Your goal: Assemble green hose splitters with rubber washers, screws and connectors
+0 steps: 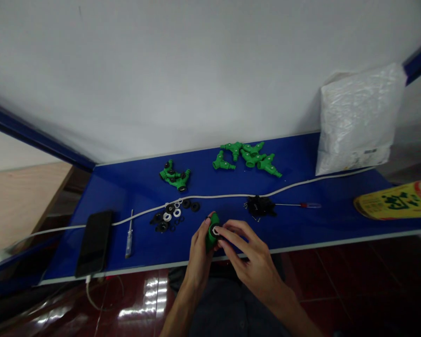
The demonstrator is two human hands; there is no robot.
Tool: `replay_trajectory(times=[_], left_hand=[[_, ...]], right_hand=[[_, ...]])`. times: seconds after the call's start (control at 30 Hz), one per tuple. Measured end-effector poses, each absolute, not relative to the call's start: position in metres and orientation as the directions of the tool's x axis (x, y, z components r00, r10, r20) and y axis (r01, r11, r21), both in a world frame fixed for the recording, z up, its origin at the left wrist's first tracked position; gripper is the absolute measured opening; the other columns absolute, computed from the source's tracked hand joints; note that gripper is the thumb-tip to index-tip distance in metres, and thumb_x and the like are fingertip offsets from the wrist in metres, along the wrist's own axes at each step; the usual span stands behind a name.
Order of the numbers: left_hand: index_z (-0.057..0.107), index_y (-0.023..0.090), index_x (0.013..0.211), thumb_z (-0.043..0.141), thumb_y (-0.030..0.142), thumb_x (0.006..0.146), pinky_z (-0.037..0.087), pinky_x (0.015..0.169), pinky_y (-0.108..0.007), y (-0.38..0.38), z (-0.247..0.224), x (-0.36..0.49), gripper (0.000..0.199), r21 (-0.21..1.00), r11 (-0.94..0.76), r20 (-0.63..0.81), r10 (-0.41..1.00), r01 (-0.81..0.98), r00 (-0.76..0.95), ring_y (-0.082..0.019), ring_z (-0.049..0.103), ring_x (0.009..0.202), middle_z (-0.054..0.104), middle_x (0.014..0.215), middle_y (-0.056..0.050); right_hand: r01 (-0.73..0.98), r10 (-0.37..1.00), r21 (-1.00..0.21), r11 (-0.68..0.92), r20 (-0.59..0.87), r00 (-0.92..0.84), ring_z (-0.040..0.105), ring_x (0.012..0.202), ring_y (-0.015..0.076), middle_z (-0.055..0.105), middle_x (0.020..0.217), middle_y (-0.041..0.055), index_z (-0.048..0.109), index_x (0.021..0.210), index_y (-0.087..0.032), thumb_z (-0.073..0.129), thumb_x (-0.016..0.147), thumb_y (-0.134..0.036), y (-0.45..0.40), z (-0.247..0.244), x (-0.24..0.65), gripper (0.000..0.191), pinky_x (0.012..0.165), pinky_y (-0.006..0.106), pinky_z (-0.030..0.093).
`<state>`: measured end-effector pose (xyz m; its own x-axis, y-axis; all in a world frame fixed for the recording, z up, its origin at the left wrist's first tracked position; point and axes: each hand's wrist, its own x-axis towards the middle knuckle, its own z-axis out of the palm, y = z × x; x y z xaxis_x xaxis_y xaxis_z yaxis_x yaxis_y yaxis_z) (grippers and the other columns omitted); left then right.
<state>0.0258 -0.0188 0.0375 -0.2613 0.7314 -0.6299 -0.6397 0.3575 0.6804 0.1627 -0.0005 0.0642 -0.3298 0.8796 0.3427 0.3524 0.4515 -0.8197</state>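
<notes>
Near the front edge of the blue shelf, my left hand (199,245) is closed around a green fitting (212,239). A black ring with a white centre shows on the fitting's right side. My right hand (247,250) has its index fingertip and thumb at that white centre; whether it pinches a small part is hidden. Black and white rings (167,216) lie left of my hands. Behind them sit green fittings with black parts (178,180). Several plain green fittings (250,157) rest toward the wall.
A white cable (217,196) crosses the shelf (203,173). Black pieces (259,206), screws and a screwdriver (310,205) lie to the right, beyond them a yellow container (395,201) and plastic bag (358,121). A phone (94,243) and clear-handled screwdriver (129,241) lie left.
</notes>
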Motion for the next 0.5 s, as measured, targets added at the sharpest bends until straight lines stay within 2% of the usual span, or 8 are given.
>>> replay_trajectory(times=[0.07,0.13,0.23,0.3,0.37,0.5], left_hand=[[0.077,0.021,0.122,0.08,0.054,0.079,0.057,0.087,-0.031,-0.018,0.036,0.025,0.054,0.713,0.37,-0.61,0.746,-0.595,-0.267,-0.029,0.063,0.124,0.069,0.137,-0.011],[0.077,0.02,0.122,0.077,0.055,0.082,0.054,0.098,-0.035,-0.015,0.036,0.026,0.054,0.743,0.386,-0.594,0.757,-0.546,-0.272,-0.031,0.06,0.131,0.07,0.136,-0.012],[0.079,0.02,0.119,0.076,0.054,0.083,0.043,0.116,-0.04,-0.012,0.034,0.027,0.049,0.798,0.422,-0.565,0.771,-0.43,-0.293,-0.032,0.052,0.141,0.07,0.137,-0.01],[0.079,0.022,0.117,0.075,0.054,0.083,0.039,0.119,-0.042,-0.01,0.033,0.027,0.047,0.84,0.44,-0.533,0.779,-0.316,-0.331,-0.032,0.052,0.141,0.07,0.137,-0.008],[0.078,0.02,0.116,0.076,0.054,0.08,0.043,0.118,-0.044,-0.009,0.031,0.026,0.05,0.861,0.471,-0.508,0.784,-0.19,-0.358,-0.033,0.055,0.139,0.072,0.134,-0.009],[0.074,0.016,0.119,0.07,0.063,0.077,0.041,0.119,-0.052,-0.005,0.027,0.025,0.063,0.86,0.502,-0.44,0.821,0.091,-0.364,-0.039,0.055,0.138,0.074,0.13,-0.011]], right_hand=[[0.289,0.949,-0.915,0.281,0.22,-0.226,0.071,0.096,0.0164,0.07,0.11,0.0073,0.068,0.123,-0.025,0.058,0.101,-0.028,-0.003,0.062,0.161,0.025,0.088,0.029,0.06],[0.205,0.988,-0.978,0.036,0.004,-0.154,0.072,0.084,0.0149,0.071,0.101,0.0054,0.066,0.124,-0.023,0.06,0.1,-0.036,-0.005,0.059,0.159,0.028,0.078,0.026,0.061],[0.045,0.951,-0.969,-0.241,-0.245,-0.189,0.071,0.075,0.0137,0.071,0.095,0.0036,0.063,0.129,-0.021,0.061,0.098,-0.045,-0.005,0.054,0.156,0.039,0.07,0.024,0.06],[-0.065,0.941,-0.955,-0.288,-0.27,-0.203,0.072,0.079,0.0139,0.071,0.1,0.0045,0.065,0.13,-0.021,0.061,0.098,-0.044,-0.005,0.052,0.156,0.039,0.075,0.026,0.061],[-0.137,0.953,-0.952,-0.273,-0.248,-0.174,0.073,0.085,0.0152,0.072,0.107,0.0061,0.069,0.127,-0.021,0.064,0.096,-0.043,-0.004,0.053,0.157,0.038,0.079,0.028,0.061],[-0.089,0.97,-0.968,-0.235,-0.227,-0.091,0.073,0.091,0.0169,0.071,0.115,0.0069,0.075,0.125,-0.025,0.064,0.096,-0.042,-0.002,0.055,0.165,0.035,0.083,0.028,0.061]])
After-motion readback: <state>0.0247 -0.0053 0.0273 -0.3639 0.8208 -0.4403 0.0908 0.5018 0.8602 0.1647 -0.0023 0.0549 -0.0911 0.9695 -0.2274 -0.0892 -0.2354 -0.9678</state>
